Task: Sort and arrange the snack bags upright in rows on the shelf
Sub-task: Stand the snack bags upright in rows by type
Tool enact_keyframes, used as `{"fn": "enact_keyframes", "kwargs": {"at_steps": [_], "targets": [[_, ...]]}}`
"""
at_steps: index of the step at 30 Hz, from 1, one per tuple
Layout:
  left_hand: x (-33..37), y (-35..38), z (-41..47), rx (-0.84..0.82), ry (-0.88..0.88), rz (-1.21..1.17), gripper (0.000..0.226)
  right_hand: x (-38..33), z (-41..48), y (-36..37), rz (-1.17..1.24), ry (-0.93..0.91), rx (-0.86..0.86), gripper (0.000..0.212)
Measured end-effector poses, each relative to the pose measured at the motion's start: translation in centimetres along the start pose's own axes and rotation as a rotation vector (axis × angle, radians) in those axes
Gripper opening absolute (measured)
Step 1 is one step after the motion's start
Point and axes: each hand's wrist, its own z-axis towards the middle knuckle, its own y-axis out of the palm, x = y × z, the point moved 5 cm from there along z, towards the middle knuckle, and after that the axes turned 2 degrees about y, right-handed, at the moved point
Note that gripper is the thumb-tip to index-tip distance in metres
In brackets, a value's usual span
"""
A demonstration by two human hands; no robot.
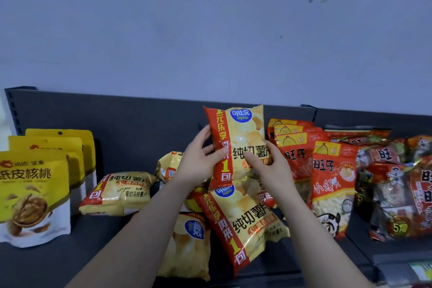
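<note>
A: Start big. What does the shelf (112,231) tell you?

B: It's dark, with a back panel (117,119) for bags to lean on. Take the held chip bag (243,133) as the marker. It stands upright in front of that panel, about mid-shelf.

A: And the groups around it?

B: Far to its left, the walnut pouches (35,194) stand in a file, one behind another, faces forward. I'd judge those already sorted. Just to its right, the red bun bags (332,182) stand in a similar overlapped file, the nearest almost touching it. Further right, a heap of mixed red packs (397,189) leans every way, which looks unsorted.

A: The other chip bags?

B: Directly below it, a leaning chip bag (240,222) sits tilted, its top meeting the held bag's bottom edge. Lower left of it, an upside-down chip bag (187,245) lies flat. To its left, a toppled chip bag (119,192) lies on its side. A half-hidden chip bag (168,166) shows just beyond the left hand (198,159).

A: Why the two-handed hold?

B: A puffy bag wobbles. The left hand pinches its left edge, thumb on the front. The right hand (268,170) grips the lower right edge likewise. Both are grasping it, probably to square it at the back and start a chip row.
</note>
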Motion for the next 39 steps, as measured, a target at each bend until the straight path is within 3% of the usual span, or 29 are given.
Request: {"fn": "enact_keyframes", "kwargs": {"at_steps": [5, 7, 9, 12, 17, 20, 24, 27, 29, 31, 34, 39], "targets": [[-0.9, -0.9, 1.0, -0.045, -0.050, 0.279, 0.070, 1.1, 1.7, 1.3, -0.257, 0.125, -0.059, 0.060], [-1.3, -1.6, 0.7, -0.018, -0.047, 0.375, 0.069, 1.5, 1.8, 1.3, -0.314, 0.147, -0.047, 0.065], [-1.6, -3.1, 0.0, 0.042, -0.026, 0.519, 0.066, 0.8, 1.5, 1.1, -0.368, 0.095, 0.007, 0.071], [-1.9, -7.3, -1.5, 0.211, -0.044, 0.664, 0.060, -1.4, 0.6, 2.0, -0.394, -0.076, 0.056, 0.062], [-2.7, -14.1, -3.7, 0.399, -0.268, 0.775, 0.063, -5.4, -1.6, 8.6, -0.279, -0.231, -0.183, 0.045], [-3.7, -15.8, -4.6, 0.371, -0.365, 0.811, 0.063, -6.5, -2.3, 13.5, -0.294, -0.302, -0.294, 0.047], [-6.2, -18.5, -5.0, 0.337, -0.511, 0.919, 0.069, -6.7, -1.3, 20.4, -0.517, -0.405, -0.467, 0.054], [-8.0, -20.2, -4.9, 0.313, -0.580, 0.883, 0.056, -5.9, -0.4, 23.8, -0.799, -0.499, -0.582, 0.035], [-8.6, -20.6, -4.7, 0.297, -0.602, 0.846, 0.050, -5.6, 0.4, 23.8, -0.967, -0.541, -0.522, 0.023], [-8.9, -20.8, -4.3, 0.273, -0.615, 0.843, 0.054, -5.8, 1.0, 22.7, -1.047, -0.516, -0.422, 0.030], [-9.9, -21.6, -3.7, 0.272, -0.659, 0.777, 0.068, -7.0, 0.8, 22.2, -1.017, -0.441, -0.386, 0.039], [-12.2, -22.4, -3.5, 0.308, -0.688, 0.599, 0.082, -7.0, 0.5, 23.9, -0.696, -0.191, -0.549, 0.040]]}}
